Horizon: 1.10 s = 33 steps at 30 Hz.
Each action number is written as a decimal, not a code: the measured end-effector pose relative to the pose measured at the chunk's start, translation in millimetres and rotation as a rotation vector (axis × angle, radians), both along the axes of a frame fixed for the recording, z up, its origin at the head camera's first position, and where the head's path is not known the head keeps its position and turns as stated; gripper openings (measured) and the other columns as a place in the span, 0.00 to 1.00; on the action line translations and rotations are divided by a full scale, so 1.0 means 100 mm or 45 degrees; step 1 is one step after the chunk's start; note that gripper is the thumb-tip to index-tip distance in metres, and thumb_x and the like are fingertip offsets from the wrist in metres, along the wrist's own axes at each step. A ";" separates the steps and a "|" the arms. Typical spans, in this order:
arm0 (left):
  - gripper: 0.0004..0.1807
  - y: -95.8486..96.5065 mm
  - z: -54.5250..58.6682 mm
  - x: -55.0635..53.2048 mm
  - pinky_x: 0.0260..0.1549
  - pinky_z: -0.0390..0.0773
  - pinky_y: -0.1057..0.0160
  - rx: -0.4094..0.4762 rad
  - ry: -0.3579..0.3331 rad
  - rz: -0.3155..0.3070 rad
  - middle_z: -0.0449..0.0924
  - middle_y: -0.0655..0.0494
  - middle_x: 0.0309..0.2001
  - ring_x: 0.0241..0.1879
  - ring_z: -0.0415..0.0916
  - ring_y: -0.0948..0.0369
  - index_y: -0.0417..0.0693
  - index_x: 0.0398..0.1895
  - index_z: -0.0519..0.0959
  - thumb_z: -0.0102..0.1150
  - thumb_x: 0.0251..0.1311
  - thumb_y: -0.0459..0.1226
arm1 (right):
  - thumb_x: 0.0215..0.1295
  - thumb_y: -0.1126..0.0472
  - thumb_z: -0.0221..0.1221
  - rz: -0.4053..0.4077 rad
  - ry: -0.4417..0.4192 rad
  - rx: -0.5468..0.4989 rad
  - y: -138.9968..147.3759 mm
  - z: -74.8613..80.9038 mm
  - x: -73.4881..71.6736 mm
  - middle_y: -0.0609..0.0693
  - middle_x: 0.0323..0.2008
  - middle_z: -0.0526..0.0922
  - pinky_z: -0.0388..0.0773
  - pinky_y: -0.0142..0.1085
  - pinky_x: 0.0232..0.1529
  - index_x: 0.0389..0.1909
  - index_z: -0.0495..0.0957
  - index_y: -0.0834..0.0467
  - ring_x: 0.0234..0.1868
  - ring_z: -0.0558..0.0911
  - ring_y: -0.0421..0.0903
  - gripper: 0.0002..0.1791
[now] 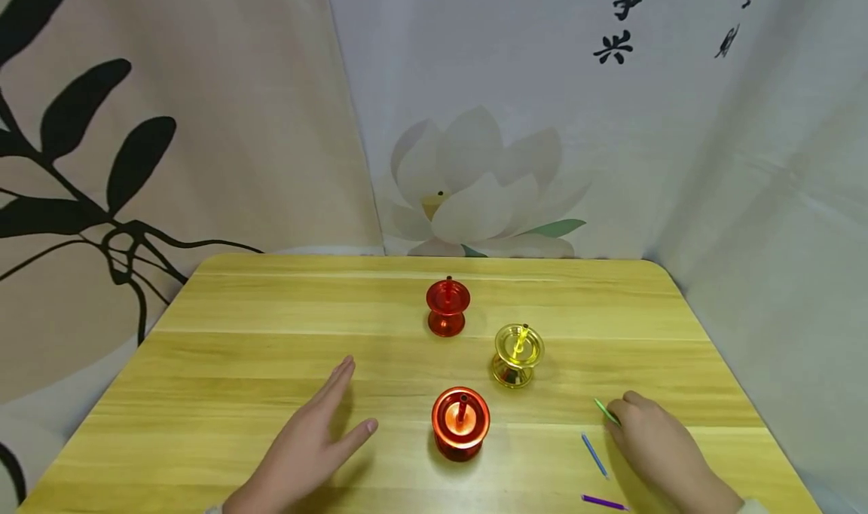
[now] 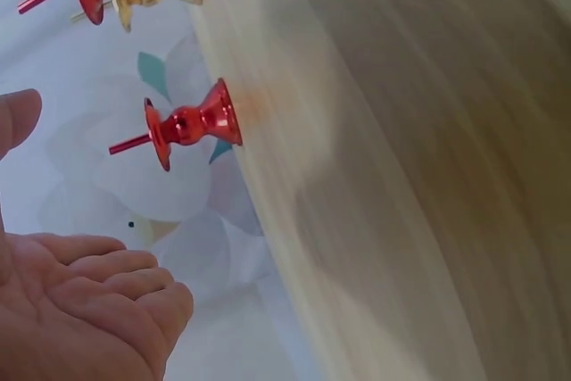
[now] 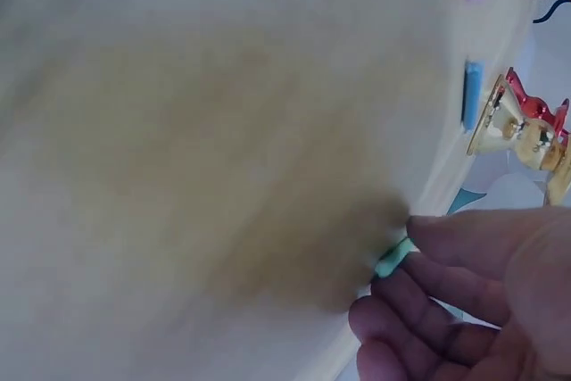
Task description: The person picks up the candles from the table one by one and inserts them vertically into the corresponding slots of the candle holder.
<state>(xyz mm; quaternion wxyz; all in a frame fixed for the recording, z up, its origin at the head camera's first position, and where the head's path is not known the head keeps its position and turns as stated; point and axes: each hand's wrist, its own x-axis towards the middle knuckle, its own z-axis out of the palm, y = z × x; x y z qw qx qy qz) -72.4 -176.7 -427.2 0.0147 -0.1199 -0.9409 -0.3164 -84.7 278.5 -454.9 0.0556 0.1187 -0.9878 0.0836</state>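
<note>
Between thumb and fingertips, my right hand (image 1: 654, 439) pinches a thin green stick (image 1: 606, 411), probably a small candle, at the table's right side. Beside it lie a blue stick (image 1: 594, 455) and a purple stick (image 1: 603, 503). My left hand (image 1: 298, 446) hovers left of the candle holders, fingers straight and thumb spread, touching nothing. The nearest shiny holder is orange-red (image 1: 460, 423), with a thin upright post. A gold holder (image 1: 518, 356) stands behind it to the right, and a red one (image 1: 447, 307) farther back. The right wrist view shows the green stick's end (image 3: 393, 258) at the fingertips.
The light wooden table (image 1: 237, 333) has rounded back corners. Pale cloth (image 1: 508, 47) printed with a lotus, dark leaves and writing hangs behind and around it. Several table planks run left to right.
</note>
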 end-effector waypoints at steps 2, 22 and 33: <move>0.48 0.02 0.00 -0.03 0.67 0.63 0.40 0.034 0.013 0.005 0.52 0.50 0.78 0.74 0.56 0.47 0.46 0.80 0.54 0.61 0.65 0.58 | 0.58 0.67 0.69 -0.006 -0.035 0.015 0.00 0.01 -0.02 0.43 0.21 0.68 0.68 0.32 0.20 0.26 0.81 0.57 0.21 0.65 0.38 0.06; 0.46 0.21 -0.08 -0.23 0.68 0.62 0.40 0.240 -0.031 0.061 0.57 0.47 0.76 0.72 0.59 0.43 0.47 0.80 0.54 0.65 0.65 0.51 | 0.57 0.62 0.67 -0.020 -0.036 -0.042 -0.07 0.08 -0.09 0.41 0.20 0.67 0.69 0.35 0.21 0.21 0.73 0.51 0.21 0.65 0.39 0.13; 0.45 0.37 -0.13 -0.39 0.66 0.66 0.42 0.376 -0.017 0.098 0.59 0.48 0.75 0.69 0.64 0.42 0.51 0.79 0.56 0.67 0.64 0.48 | 0.53 0.66 0.62 -0.048 0.047 -0.153 -0.23 0.24 -0.01 0.36 0.20 0.70 0.67 0.30 0.20 0.23 0.73 0.50 0.20 0.65 0.34 0.09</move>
